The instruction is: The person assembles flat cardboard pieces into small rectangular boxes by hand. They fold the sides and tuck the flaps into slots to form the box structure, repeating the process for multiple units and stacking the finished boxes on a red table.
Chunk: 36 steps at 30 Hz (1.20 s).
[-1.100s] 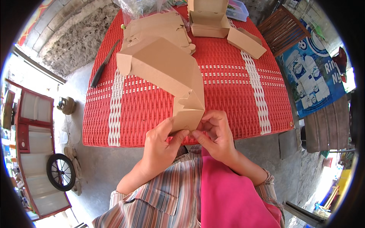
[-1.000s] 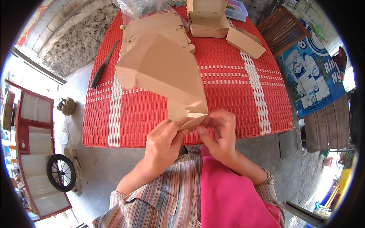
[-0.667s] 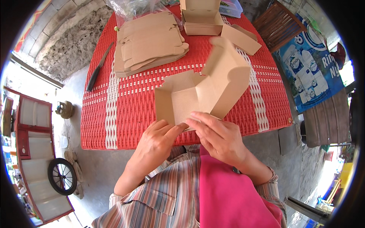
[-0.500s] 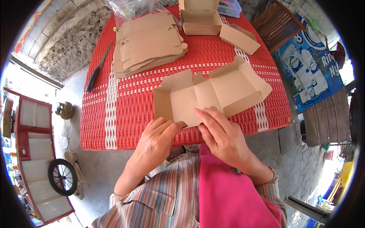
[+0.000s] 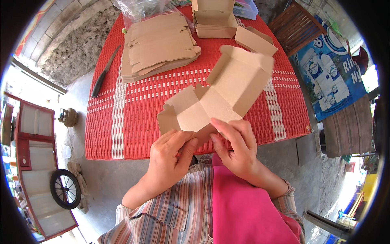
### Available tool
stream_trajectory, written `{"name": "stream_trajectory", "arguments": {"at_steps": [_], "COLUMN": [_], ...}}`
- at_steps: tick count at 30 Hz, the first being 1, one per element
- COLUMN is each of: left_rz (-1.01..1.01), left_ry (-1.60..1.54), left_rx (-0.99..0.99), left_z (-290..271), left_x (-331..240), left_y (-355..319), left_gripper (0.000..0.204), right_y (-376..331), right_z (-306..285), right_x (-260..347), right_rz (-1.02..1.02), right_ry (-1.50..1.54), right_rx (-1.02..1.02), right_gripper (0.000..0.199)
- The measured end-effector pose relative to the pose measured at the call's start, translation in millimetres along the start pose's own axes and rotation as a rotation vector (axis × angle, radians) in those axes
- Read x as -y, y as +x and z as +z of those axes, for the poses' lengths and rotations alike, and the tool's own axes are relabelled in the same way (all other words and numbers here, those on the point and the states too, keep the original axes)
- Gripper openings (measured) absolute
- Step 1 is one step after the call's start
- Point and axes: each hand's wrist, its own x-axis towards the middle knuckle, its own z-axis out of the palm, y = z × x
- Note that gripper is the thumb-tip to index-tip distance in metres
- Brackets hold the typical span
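Observation:
A brown cardboard box (image 5: 189,114), partly folded up with its lid raised, is tilted over the near edge of the red woven table. My left hand (image 5: 170,152) pinches the box's near left corner between thumb and fingers. On the near wall, toward the middle, my right hand (image 5: 235,144) has its thumb below and its index finger extended over the inside near the crease. The lid part (image 5: 241,77) slants up toward the far right, its side flaps standing. Behind the box lies a thick stack of flat cardboard box blanks (image 5: 160,44).
A dark-handled knife (image 5: 105,75) lies at the table's left. Folded boxes (image 5: 215,26) stand at the back, with another box (image 5: 256,40) to their right. Clear plastic bag (image 5: 142,10) and plastic container (image 5: 245,9) sit at the far edge. A wooden chair (image 5: 296,26) stands beyond.
The box has turned counterclockwise, its lid swinging up and away. My left hand has shifted slightly left and nearer, and my right index finger has lifted and straightened.

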Motion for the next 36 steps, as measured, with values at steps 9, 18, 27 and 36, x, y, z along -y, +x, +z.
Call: {"name": "stream_trajectory", "arguments": {"at_steps": [9, 18, 27, 36], "left_rz": [-0.272, -0.344, -0.319, -0.284], "left_ry": [-0.405, -0.666, -0.651, -0.628], "left_rx": [0.035, 0.012, 0.023, 0.034], "left_z": [-19.5, -24.2, -23.5, -23.9], "left_x": [-16.8, -21.3, -17.7, -18.0], "left_y": [-8.6, -6.4, -6.2, -6.5], "left_gripper": [0.012, 0.017, 0.015, 0.011], "right_y": [11.0, 18.2, 17.1, 15.9], "right_z": [16.6, 4.7, 7.6, 4.8], "right_x": [8.9, 0.0, 4.4, 9.7], "right_rz": [-0.056, -0.297, -0.276, -0.252], "right_ry": [0.183, 0.071, 0.095, 0.165], "right_rx": [-0.498, -0.200, -0.163, -0.091], "right_gripper": [0.034, 0.021, 0.020, 0.022]}}
